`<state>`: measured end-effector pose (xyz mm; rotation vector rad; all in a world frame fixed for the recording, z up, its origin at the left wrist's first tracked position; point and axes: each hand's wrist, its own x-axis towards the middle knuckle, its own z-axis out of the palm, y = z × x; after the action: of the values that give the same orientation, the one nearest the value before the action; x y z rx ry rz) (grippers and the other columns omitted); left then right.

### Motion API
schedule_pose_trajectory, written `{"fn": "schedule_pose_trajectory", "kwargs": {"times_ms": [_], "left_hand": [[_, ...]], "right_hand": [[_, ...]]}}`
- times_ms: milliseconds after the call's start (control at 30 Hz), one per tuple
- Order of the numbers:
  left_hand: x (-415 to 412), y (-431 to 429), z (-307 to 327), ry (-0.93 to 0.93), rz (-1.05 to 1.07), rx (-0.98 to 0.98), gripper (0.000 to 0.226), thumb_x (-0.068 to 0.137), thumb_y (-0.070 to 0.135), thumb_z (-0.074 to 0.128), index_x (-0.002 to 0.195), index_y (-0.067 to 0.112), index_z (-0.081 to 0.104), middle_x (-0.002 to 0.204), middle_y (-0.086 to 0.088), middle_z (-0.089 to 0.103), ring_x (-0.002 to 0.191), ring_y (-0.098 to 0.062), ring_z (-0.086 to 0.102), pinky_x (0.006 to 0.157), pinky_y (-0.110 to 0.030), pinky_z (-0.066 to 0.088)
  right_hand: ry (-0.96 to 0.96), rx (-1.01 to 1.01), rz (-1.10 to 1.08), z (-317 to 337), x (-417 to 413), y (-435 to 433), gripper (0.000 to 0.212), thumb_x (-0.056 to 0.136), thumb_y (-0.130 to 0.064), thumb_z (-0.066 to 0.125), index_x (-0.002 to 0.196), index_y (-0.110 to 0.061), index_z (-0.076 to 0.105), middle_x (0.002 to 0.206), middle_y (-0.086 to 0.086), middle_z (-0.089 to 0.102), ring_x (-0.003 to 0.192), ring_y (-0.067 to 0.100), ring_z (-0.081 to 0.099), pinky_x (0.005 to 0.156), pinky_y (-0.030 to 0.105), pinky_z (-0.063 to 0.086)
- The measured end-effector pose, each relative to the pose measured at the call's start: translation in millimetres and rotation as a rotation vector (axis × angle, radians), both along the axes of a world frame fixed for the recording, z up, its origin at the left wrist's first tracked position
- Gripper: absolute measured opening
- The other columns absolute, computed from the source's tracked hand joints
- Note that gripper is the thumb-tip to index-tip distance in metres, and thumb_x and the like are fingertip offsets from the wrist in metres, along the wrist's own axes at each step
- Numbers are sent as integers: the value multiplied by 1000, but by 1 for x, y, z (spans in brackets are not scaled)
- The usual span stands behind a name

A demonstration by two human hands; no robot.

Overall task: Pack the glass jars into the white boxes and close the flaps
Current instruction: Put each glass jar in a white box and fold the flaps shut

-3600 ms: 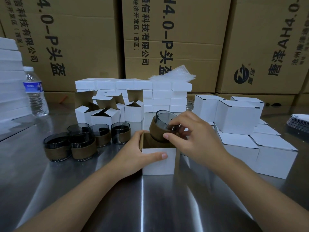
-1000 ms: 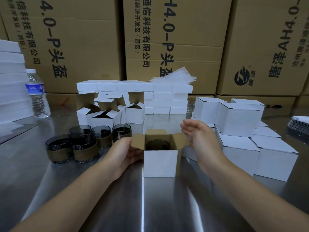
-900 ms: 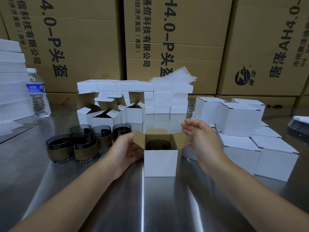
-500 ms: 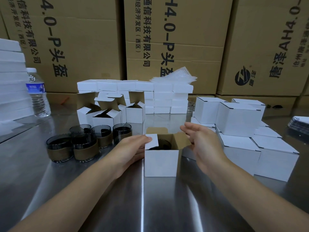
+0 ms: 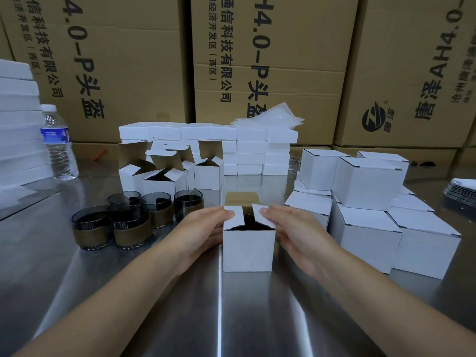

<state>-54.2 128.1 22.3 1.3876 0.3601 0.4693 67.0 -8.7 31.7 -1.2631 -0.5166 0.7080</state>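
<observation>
A small white box [image 5: 247, 249] stands on the steel table straight in front of me, with a dark glass jar inside it, mostly hidden. My left hand [image 5: 203, 231] presses the left side flap inward with straight fingers. My right hand [image 5: 293, 231] presses the right side flap inward the same way. The two side flaps nearly meet over the opening; the rear brown lid flap [image 5: 240, 197] still stands up. Several dark glass jars [image 5: 131, 228] with brown bands wait at the left.
Open white boxes [image 5: 164, 176] stand behind the jars. Closed white boxes [image 5: 368, 202] are stacked at the right. More flat white boxes [image 5: 231, 148] and large brown cartons [image 5: 270, 60] fill the back. A water bottle [image 5: 58, 145] stands far left.
The jar went into the box and my right hand let it go. Both hands have since folded the two side flaps inward over the opening.
</observation>
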Motion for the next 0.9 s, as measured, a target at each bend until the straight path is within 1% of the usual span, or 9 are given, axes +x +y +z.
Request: {"fn": "schedule_pose_trajectory", "kwargs": {"times_ms": [100,167,267,400,500,633,733,800,900], "left_hand": [[0,0,0,-4,-3,5,21,95,17,55,107,12,70,98,-4,75,84,-12,72,63,-16,52],[-1,-1,1,-6,-12,9,23,95,16,54,112,13,69,101,-4,75,88,-13,72,64,-17,53],[0,-1,1,-29,-12,13,27,94,15,56,120,18,64,107,-3,73,96,-16,71,71,-22,53],[0,2,-1,-47,31,31,36,91,17,62,122,33,57,105,-5,74,93,-20,71,78,-31,51],[0,3,-1,-50,9,51,32,91,16,61,118,33,61,105,-4,73,96,-19,70,78,-32,51],[2,2,-2,-20,31,78,16,93,21,58,107,25,67,97,-2,74,82,-13,70,68,-24,51],[0,1,-2,7,62,124,18,93,21,56,94,27,73,96,0,74,81,-11,69,66,-20,51],[1,3,0,19,72,126,32,91,14,47,89,27,76,101,-1,74,89,-14,69,78,-27,52],[2,5,6,76,130,177,29,89,20,50,84,25,78,113,-4,71,102,-19,65,97,-37,46]], "right_hand": [[4,-26,76,1,-3,0,8,87,-12,63,92,-7,68,81,4,73,66,12,68,61,20,51],[33,-40,129,1,-2,-1,14,90,-15,59,99,-8,68,80,2,73,63,10,66,60,21,49],[16,-36,233,3,-1,-2,23,92,-17,53,111,-16,68,93,1,72,69,10,63,61,20,45],[37,29,200,5,2,-3,28,92,-11,55,110,-32,62,75,-5,71,55,6,63,46,17,45],[11,36,190,4,3,-1,27,90,-9,56,111,-26,63,72,-5,70,57,6,64,45,18,44],[-5,-21,160,3,3,0,16,88,-10,54,96,-22,62,62,-10,65,52,2,60,44,18,41],[23,-15,129,5,5,-2,23,85,-10,46,91,-16,68,65,-5,67,52,6,60,50,24,43],[-30,-40,87,7,6,-2,25,85,-15,48,80,-16,72,76,-1,72,63,11,65,65,28,50],[-337,-194,-7,10,7,-4,17,82,-31,60,76,-23,74,85,-8,73,86,11,67,87,31,49]]}}
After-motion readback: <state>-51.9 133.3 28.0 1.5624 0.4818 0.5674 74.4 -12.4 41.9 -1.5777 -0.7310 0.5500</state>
